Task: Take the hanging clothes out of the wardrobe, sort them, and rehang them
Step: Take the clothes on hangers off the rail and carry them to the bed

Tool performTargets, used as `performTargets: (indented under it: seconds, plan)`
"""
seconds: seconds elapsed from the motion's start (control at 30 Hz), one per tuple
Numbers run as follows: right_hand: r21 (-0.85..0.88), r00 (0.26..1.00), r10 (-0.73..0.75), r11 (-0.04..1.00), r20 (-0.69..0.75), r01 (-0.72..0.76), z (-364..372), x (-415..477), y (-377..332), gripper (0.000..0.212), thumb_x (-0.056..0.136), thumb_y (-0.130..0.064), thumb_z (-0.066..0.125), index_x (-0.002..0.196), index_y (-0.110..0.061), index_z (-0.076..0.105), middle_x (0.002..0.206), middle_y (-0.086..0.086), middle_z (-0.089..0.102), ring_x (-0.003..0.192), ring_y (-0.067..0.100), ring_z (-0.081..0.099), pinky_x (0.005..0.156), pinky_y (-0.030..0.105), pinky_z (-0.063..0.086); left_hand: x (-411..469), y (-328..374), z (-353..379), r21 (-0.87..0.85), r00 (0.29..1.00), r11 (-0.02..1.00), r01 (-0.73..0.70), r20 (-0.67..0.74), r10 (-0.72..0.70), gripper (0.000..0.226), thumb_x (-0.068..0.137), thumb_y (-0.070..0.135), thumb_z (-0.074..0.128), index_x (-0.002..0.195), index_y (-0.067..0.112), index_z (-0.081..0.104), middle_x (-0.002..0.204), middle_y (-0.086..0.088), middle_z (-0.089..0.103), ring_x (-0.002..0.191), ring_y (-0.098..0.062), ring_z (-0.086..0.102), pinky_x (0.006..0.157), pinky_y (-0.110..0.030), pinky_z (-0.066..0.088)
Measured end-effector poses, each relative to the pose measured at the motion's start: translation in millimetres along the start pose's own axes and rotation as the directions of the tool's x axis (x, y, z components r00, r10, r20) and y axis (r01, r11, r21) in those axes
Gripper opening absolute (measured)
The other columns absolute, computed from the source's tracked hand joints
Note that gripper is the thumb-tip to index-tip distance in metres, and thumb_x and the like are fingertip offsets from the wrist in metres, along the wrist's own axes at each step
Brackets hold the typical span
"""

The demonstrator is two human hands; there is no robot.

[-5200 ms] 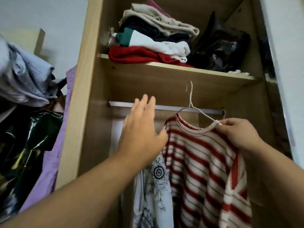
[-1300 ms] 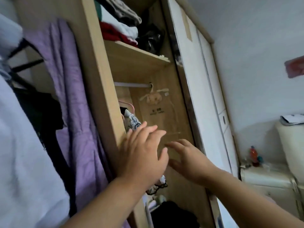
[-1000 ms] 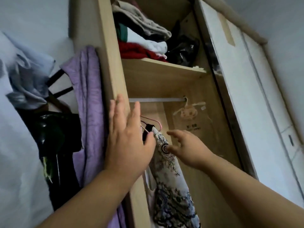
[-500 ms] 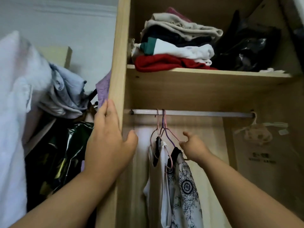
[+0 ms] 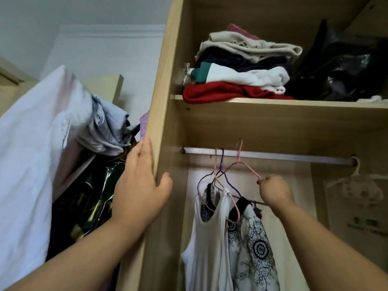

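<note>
Wardrobe rail has the clothes bunched at its left end, right hand pinching the right tip of a pink hanger whose hook sits up-left of it on the rail, left hand just flat against the side panel, farther off.

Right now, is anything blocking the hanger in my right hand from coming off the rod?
Nothing blocks the front. The purple hanger crosses the pink hanger your right hand grips and may snag; the shelf sits close above the rod.
</note>
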State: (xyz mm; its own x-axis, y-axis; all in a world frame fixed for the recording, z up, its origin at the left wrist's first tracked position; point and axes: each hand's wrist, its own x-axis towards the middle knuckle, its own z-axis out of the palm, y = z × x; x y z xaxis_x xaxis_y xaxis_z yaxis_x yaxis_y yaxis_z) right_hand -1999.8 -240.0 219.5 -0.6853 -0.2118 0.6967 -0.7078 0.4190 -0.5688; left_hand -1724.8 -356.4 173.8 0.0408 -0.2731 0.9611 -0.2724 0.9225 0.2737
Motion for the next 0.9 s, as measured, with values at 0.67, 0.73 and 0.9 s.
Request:
performTargets:
  seconds: [0.67,0.73,0.9]
  plan:
    - [0.298,0.990,0.010,0.954,-0.140,0.033,-156,-140,123,0.027,0.096,-0.023,0.050,0.077,-0.019,0.069,0.072,-0.002,0.067,0.070,0.015,0.064,0.053,0.023,0.047,-77,122,86,-0.375,0.843,0.922,-0.094,0.463,0.275,0.072,0.082,0.040,0.053,0.147,0.032,0.023,0.158,0.010,0.009,0.144,-0.011,0.008,0.115,-0.036,0.012]
    - [0.269,0.988,0.038,0.963,-0.149,0.004,-181,-167,135,0.026,0.095,-0.022,0.051,0.077,-0.018,0.070,0.064,-0.006,0.067,0.062,0.009,0.063,0.047,0.015,0.044,-91,143,106,-0.438,0.773,0.897,-0.066,0.546,0.323,0.074,0.082,0.039,0.055,0.147,0.034,0.021,0.157,0.012,0.008,0.144,-0.013,0.010,0.116,-0.037,0.014]
    - [0.124,0.993,0.077,0.990,-0.087,-0.066,-232,-245,156,0.029,0.095,-0.023,0.048,0.076,-0.020,0.070,0.048,-0.005,0.052,0.047,0.010,0.045,0.049,0.024,0.036,-130,184,144,-0.546,0.697,0.836,0.060,0.622,0.357,0.069,0.089,0.038,0.053,0.149,0.026,0.022,0.157,-0.002,0.016,0.144,-0.019,0.015,0.118,-0.036,0.015]
